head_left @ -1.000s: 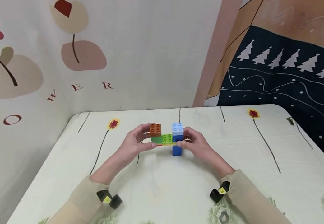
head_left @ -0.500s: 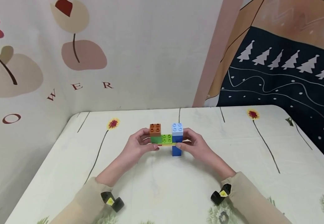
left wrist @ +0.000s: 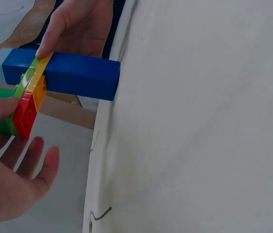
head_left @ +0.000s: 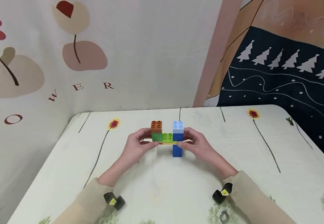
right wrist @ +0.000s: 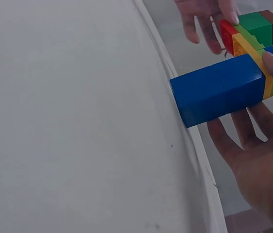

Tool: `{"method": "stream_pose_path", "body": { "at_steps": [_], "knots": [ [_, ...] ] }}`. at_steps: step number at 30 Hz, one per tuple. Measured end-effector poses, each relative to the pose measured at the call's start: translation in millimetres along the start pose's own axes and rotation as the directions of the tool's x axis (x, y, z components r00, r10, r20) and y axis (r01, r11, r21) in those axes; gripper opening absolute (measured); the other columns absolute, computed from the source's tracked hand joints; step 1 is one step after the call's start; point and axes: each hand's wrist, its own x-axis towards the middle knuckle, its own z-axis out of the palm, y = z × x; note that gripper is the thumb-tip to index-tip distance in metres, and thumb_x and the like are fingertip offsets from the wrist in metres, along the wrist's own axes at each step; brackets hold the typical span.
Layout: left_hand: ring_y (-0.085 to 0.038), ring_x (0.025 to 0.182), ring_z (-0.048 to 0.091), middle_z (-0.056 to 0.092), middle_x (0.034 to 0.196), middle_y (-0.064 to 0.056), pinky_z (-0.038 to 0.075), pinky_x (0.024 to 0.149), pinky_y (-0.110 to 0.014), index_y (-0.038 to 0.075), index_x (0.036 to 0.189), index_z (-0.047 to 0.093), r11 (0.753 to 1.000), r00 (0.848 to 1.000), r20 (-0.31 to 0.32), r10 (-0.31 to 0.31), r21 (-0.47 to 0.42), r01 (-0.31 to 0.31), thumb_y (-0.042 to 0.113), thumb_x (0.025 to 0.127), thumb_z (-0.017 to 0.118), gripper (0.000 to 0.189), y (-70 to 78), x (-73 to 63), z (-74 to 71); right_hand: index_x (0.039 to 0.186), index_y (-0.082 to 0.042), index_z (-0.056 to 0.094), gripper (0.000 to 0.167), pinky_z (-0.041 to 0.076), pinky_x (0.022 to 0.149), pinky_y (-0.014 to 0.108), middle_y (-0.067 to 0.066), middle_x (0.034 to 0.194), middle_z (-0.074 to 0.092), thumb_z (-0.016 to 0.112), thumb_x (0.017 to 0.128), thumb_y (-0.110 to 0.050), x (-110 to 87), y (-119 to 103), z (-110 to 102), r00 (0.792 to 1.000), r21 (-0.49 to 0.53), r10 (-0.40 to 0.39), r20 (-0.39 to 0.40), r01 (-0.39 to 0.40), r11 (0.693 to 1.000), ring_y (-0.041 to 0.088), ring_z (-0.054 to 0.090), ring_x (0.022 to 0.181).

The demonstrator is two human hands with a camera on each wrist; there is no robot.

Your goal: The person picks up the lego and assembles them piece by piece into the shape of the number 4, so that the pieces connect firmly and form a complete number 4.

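A toy building-block model is held between both hands over the white table. At its left end, a brown brick (head_left: 156, 127) tops a green brick (head_left: 157, 137). A lime brick (head_left: 167, 137) bridges the middle. The right end has a light blue brick (head_left: 178, 127) above dark blue, with a blue pillar (head_left: 177, 151) below, its lower end right at the tabletop. Thin yellow (left wrist: 38, 90) and red (left wrist: 25, 116) pieces show underneath. My left hand (head_left: 136, 143) grips the green end, thumb in front. My right hand (head_left: 196, 144) holds the blue end, thumb at the yellow layer.
A white cloth with printed flowers covers the table (head_left: 153, 189). Behind it hangs a pale printed curtain (head_left: 150, 62), with a dark tree-patterned cloth (head_left: 276, 81) at the right. Each wrist wears a small black camera (head_left: 114, 200).
The model's top sits slightly higher in the head view, and a little more of the blue pillar shows. My left fingers have shifted along the green end; my right hand keeps its grip.
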Motion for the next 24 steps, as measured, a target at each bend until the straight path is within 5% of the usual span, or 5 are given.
{"method": "stream_pose_path", "body": {
  "at_steps": [7, 17, 24],
  "knots": [
    [-0.027, 0.114, 0.065, 0.069, 0.126, -0.013, 0.057, 0.091, -0.027, 0.003, 0.138, 0.064, 0.999, 0.996, -0.082, 0.030, 0.039, -0.026, 0.003, 0.090, 0.078, 0.049, -0.7, 4.1, 1.4, 0.149, -0.010, 0.051, 0.052, 0.053, 0.096, 0.040, 0.012, 0.128, 0.067, 0.068, 0.101, -0.016, 7.4, 0, 0, 0.997, -0.048, 0.059, -0.052, -0.062, 0.997, 0.030, 0.060, 0.116],
    [-0.026, 0.112, 0.065, 0.069, 0.123, -0.013, 0.058, 0.084, -0.025, 0.006, 0.142, 0.061, 1.000, 0.990, -0.137, -0.026, -0.004, 0.026, 0.007, 0.093, 0.076, 0.051, -4.8, 18.3, 0.3, 0.158, -0.011, 0.040, 0.063, 0.061, 0.083, 0.039, 0.018, 0.137, 0.061, 0.067, 0.101, -0.017, 21.6, -6, 4, 0.976, -0.031, 0.172, -0.132, -0.177, 0.984, 0.031, 0.062, 0.115],
    [-0.028, 0.106, 0.069, 0.069, 0.121, -0.018, 0.060, 0.082, -0.029, 0.003, 0.143, 0.059, 0.998, 0.985, -0.162, -0.056, -0.046, 0.049, 0.007, 0.093, 0.076, 0.052, -3.7, 28.7, 1.6, 0.162, -0.014, 0.032, 0.065, 0.060, 0.086, 0.038, 0.016, 0.147, 0.054, 0.061, 0.104, -0.010, 25.8, -9, 8, 0.977, -0.059, 0.163, -0.138, -0.173, 0.983, 0.032, 0.060, 0.116]
  ]
}}
